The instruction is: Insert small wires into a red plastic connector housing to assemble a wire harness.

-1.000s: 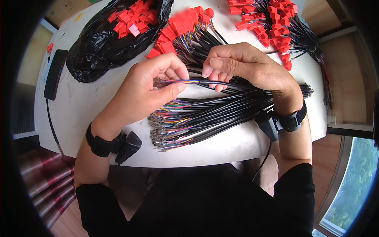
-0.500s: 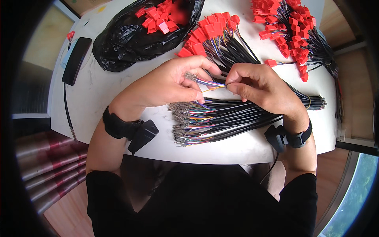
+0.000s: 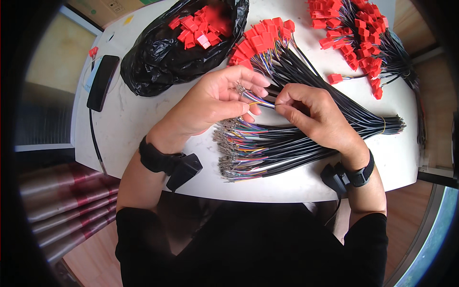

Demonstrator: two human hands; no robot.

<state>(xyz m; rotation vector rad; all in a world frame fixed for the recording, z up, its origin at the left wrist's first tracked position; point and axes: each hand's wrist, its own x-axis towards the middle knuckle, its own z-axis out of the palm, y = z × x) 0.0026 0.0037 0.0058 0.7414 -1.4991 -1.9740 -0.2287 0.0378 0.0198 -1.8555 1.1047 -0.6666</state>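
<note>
A black-sheathed multicore cable [image 3: 265,104] hangs between the hands above the table [image 3: 201,165], its fanned coloured wires running left and slightly away from the right hand [image 3: 318,115] toward metal crimp terminals [image 3: 240,88] inside the left palm. The right thumb and forefinger, nearer the sheath, pinch it closely. The left hand [image 3: 213,98] curves loosely, forefinger apart from thumb; whether its thumb grips the yellow wire [image 3: 258,103] cannot be told. Nearer the body lies an unhoused cable bundle [image 3: 287,143]; beyond, red connector housings [image 3: 260,39].
</note>
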